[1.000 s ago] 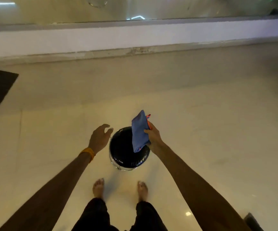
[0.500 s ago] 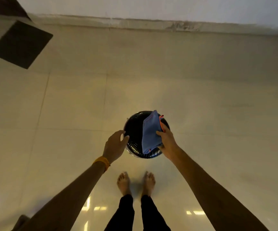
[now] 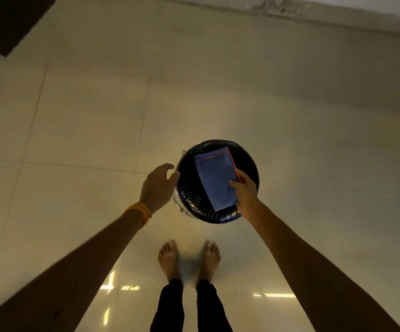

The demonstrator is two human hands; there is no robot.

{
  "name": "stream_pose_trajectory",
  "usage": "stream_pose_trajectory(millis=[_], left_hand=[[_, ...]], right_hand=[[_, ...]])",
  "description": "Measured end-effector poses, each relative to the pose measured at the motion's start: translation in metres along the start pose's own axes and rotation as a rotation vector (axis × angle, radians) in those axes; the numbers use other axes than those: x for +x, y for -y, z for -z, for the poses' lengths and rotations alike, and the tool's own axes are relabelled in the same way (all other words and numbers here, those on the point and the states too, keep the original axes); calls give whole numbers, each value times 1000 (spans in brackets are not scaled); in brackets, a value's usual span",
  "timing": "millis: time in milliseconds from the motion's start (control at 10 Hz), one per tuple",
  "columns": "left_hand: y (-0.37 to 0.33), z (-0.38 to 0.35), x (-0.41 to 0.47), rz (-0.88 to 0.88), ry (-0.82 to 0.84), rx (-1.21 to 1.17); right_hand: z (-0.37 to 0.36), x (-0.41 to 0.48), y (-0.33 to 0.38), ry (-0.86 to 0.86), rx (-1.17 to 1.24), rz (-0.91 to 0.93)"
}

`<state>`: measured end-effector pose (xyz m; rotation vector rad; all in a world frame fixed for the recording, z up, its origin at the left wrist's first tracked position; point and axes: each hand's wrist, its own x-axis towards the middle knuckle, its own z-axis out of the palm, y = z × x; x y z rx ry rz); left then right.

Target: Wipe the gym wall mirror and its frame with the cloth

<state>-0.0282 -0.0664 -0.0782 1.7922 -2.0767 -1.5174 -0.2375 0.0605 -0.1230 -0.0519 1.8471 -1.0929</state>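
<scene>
Cloth [image 3: 214,178]: blue, folded flat, orange-stitched edge, held over mouth of black-lined bin [image 3: 247,159]. Right hand [image 3: 245,191] pinches cloth's right edge, thumb on top. Left hand [image 3: 157,185] holds nothing, fingers loosely extended beside bin's left rim; contact unclear. Yellow band [image 3: 139,211] on left wrist. Floor [image 3: 86,121]: glossy cream tiles, light reflections; dark mat [image 3: 10,22] top left; wall base [image 3: 314,10] top right. 2 bare feet [image 3: 170,258] behind bin.

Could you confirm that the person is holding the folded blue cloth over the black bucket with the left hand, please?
Not quite: the head view shows the right hand holding the folded blue cloth over the black bucket. The left hand holds nothing and is open by the bucket's rim.
</scene>
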Motion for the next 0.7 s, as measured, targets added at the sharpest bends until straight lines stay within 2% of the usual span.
stream_pose_trajectory(millis=[400,600,700], left_hand=[[-8,3,-1,-45,22,68],[-8,2,1,-49,25,107],[-14,0,0,-57,14,129]], right_hand=[[-2,-1,6,19,-244,32],[4,-8,8,18,-535,87],[10,-22,17,5,-595,101]])
